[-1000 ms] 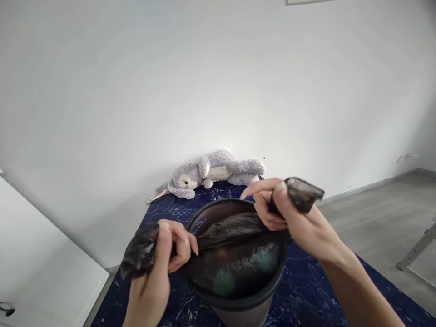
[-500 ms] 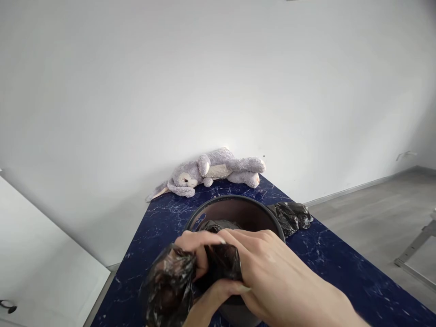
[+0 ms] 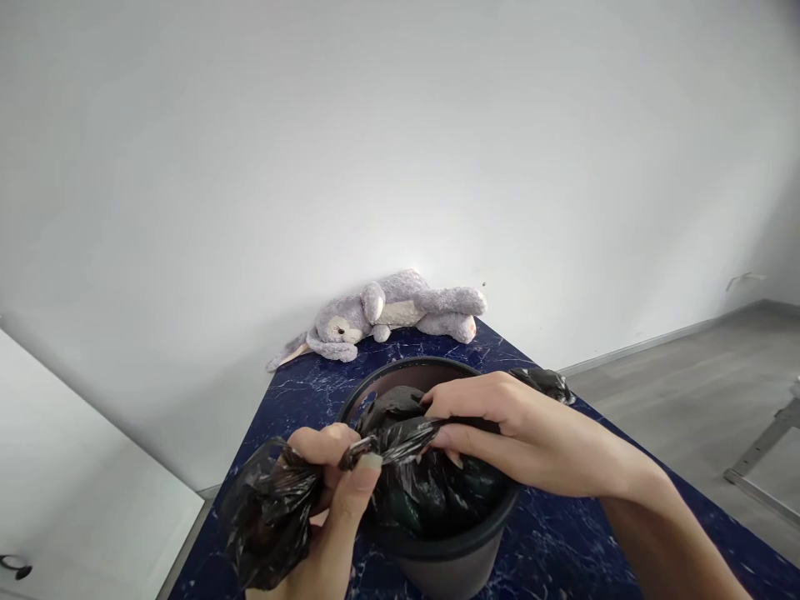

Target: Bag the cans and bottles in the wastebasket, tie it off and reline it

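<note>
A round dark bin (image 3: pixel 450 557) stands on a dark blue, marble-patterned surface (image 3: pixel 293 404), close to the near edge of the view. A black plastic bag (image 3: pixel 431 496) lines the bin and fills its mouth with crumpled, glossy folds; something greenish shows faintly through the film.

The left hand (image 3: pixel 331 492) is at the bin's near left side, outside the rim. Its fingers are closed around a bunched end of the bag, which balloons out to the left of the fist and hangs below it. The thumb lies on top, pressing a twisted strand of plastic that runs from the fist towards the middle of the bin.

The right hand (image 3: pixel 493 421) reaches across the top of the bin from the right, palm down. Its fingertips are pinched together on the same twisted strand, just beside the left thumb. Another loose end of the bag (image 3: pixel 545 382) sticks out behind the right hand, over the far right part of the rim.

At the far end of the surface, a grey soft-toy rabbit (image 3: pixel 381 312) lies on its side against a plain white wall (image 3: pixel 400 150), well apart from the bin. A grey floor (image 3: pixel 687 392) stretches away on the right, and a white panel with a small dark knob (image 3: pixel 15 567) sits at the lower left.
</note>
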`<state>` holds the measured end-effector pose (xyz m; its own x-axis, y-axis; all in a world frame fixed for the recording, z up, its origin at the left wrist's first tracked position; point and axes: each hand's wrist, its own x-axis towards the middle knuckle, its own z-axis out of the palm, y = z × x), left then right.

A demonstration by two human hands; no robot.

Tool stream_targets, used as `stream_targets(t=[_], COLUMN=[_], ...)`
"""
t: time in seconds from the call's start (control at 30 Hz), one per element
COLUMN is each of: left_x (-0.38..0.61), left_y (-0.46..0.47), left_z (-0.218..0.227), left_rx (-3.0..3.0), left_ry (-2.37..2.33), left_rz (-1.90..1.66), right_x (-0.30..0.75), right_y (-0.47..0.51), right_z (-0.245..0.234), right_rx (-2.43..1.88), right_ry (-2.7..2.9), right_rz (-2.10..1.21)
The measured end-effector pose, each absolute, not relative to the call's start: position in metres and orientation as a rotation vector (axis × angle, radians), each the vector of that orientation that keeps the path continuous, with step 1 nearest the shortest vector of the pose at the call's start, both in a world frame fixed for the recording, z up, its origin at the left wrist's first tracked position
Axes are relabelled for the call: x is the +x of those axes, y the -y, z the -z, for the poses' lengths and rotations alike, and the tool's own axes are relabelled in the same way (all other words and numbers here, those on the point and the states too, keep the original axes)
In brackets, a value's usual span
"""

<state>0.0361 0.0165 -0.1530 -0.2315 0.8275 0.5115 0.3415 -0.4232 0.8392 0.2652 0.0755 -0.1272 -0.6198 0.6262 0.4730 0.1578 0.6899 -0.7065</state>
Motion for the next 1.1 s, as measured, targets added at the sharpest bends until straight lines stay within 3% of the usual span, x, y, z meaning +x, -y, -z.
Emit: stream_targets(t=[0.13,0.4,0.7,0.93,1.1], left_x=[0.038,0.02,0.022,0.03,0.043], left_y=[-0.025,-0.038,-0.031,-0.017,-0.009], left_z=[0.14,0.139,0.133,0.138,0.136], left_rx=[1.869,2.11,2.421,2.454,2.785], left_ry=[-1.507,-1.477,-1.256,-1.394,-1.461], left_rz=[-1.777,-1.238,-1.04,-1.576,-1.588], right_x=[0.261,0.248,0.234,0.226,0.213], right_y=[-0.078,-0.077,-0.055,-0.032,-0.028], right_z=[0.13,0.137,0.131,0.141,0.15], right_rx=[-0.549,-0.406,-0.887,-0.992,-0.935], right_ry=[1.878,1.399,1.791,1.997,2.083], right_rz=[-1.057,-1.366,-0.666,-0.316,-0.037])
